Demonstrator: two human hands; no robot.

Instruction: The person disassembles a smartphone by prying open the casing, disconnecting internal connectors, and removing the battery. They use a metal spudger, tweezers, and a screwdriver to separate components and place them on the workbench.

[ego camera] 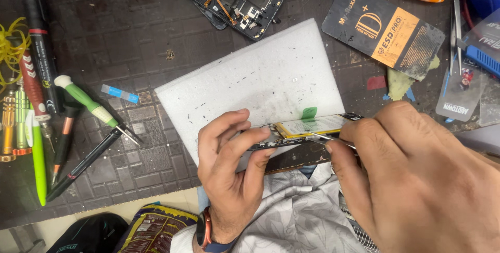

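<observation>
Opened phone (pixel 302 130) pinched edge-up in left hand (pixel 232 162) over foam pad (pixel 250 81), steadied for tweezers (pixel 330 139) clamped in right hand (pixel 416 175).

dark tiled workbench mat (pixel 130 34), pale floor (pixel 156 203)

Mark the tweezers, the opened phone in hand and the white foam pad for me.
tweezers (pixel 324 138), head view, on the bare metal shaft near the tip.
opened phone (pixel 312 126), head view, on its pale battery.
white foam pad (pixel 260 76), head view, on its bare middle.
</observation>
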